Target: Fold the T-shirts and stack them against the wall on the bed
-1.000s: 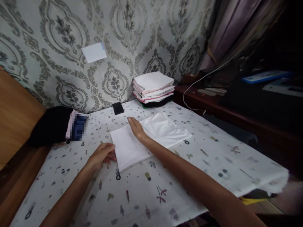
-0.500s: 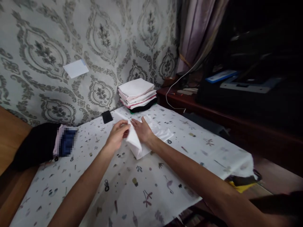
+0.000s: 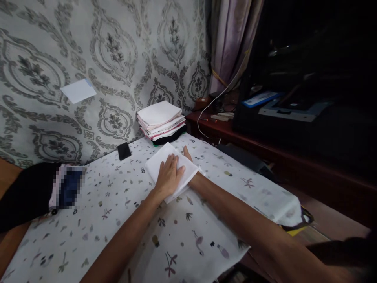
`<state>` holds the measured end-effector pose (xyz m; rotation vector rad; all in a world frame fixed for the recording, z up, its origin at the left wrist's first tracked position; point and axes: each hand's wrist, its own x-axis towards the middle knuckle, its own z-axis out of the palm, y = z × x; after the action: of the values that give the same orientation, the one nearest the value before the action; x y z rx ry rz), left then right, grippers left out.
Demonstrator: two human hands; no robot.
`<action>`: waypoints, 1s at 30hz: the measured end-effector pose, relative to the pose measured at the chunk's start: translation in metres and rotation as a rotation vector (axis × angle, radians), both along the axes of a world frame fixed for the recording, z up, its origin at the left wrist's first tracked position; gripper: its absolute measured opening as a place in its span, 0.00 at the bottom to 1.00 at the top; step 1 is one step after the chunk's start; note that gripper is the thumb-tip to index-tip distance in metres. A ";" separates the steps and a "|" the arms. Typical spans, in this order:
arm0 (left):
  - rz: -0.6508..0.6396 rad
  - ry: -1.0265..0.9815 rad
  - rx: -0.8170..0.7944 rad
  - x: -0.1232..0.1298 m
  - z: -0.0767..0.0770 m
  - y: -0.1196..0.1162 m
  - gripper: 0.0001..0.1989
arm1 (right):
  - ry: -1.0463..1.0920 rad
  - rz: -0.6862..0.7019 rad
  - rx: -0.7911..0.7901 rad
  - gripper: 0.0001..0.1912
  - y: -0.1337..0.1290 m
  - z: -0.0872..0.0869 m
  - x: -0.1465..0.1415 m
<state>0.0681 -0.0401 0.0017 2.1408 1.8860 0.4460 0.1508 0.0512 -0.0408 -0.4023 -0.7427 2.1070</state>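
Observation:
A white folded cloth [image 3: 156, 162], perhaps a garment, lies on the patterned tablecloth [image 3: 126, 220]. My left hand [image 3: 170, 176] rests flat on top of it with the fingers stretched out. Under the right edge of the fold is my right hand [image 3: 187, 154], its thumb sticking out beyond the cloth, apart from the rest. The other right fingers are hidden beneath the fabric. Just behind the cloth stands a stack of folded clothes [image 3: 160, 118], mostly white with a black piece at the bottom.
A black phone [image 3: 124, 151] lies left of the stack. Dark and blue clothes [image 3: 69, 186] sit at the table's left edge. On the right, a dark red cabinet [image 3: 218, 125] runs alongside, with a white cable [image 3: 203, 129] hanging from it. A patterned wall closes off the back.
My left hand has turned the raised white flap over to the right and now lies flat on it. The cloth covers most of my right hand. The view has shifted slightly right.

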 end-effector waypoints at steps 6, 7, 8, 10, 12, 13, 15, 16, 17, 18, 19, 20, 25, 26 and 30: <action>-0.025 0.030 -0.010 0.017 -0.010 0.015 0.31 | -0.053 -0.058 -0.042 0.37 0.015 -0.002 0.028; -0.026 0.034 -0.018 0.019 -0.011 0.017 0.31 | -0.057 -0.075 -0.045 0.36 0.017 -0.002 0.031; -0.027 0.039 -0.024 0.020 -0.011 0.018 0.31 | -0.064 -0.084 -0.046 0.35 0.019 -0.002 0.033; -0.030 0.051 -0.033 0.022 -0.012 0.020 0.32 | -0.092 -0.088 -0.040 0.35 0.024 -0.002 0.037; -0.029 0.073 -0.036 0.023 -0.012 0.021 0.33 | -0.133 -0.090 -0.030 0.35 0.030 -0.001 0.042; -0.028 0.086 -0.034 0.023 -0.012 0.022 0.33 | -0.151 -0.093 -0.023 0.35 0.033 0.000 0.044; -0.027 0.119 -0.028 0.024 -0.013 0.023 0.34 | -0.184 -0.108 -0.002 0.34 0.039 0.002 0.051; -0.031 0.138 -0.028 0.025 -0.014 0.023 0.34 | -0.207 -0.126 0.019 0.34 0.042 0.003 0.055; -0.039 0.155 -0.032 0.026 -0.015 0.023 0.34 | -0.245 -0.154 0.051 0.33 0.044 0.005 0.058; -0.049 0.167 -0.039 0.027 -0.016 0.023 0.34 | -0.301 -0.193 0.100 0.32 0.047 0.007 0.062; -0.058 0.170 -0.046 0.028 -0.017 0.023 0.34 | -0.375 -0.243 0.174 0.30 0.048 0.009 0.065; -0.068 0.158 -0.046 0.028 -0.019 0.023 0.33 | -0.464 -0.294 0.285 0.27 0.048 0.012 0.067; -0.036 -0.089 0.104 -0.002 -0.018 0.032 0.17 | -0.949 -0.249 1.094 0.22 0.036 0.022 0.052; 0.016 -0.123 0.139 -0.017 -0.016 0.035 0.15 | -1.045 -0.193 1.190 0.24 0.032 0.022 0.046; 0.263 -0.178 0.194 -0.086 -0.005 0.050 0.13 | -1.416 -0.084 1.332 0.29 0.020 0.012 0.024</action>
<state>-0.0177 0.0100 -0.0035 1.8919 2.1011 0.8759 0.1750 0.0713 -0.0284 -1.0407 -2.5180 0.5484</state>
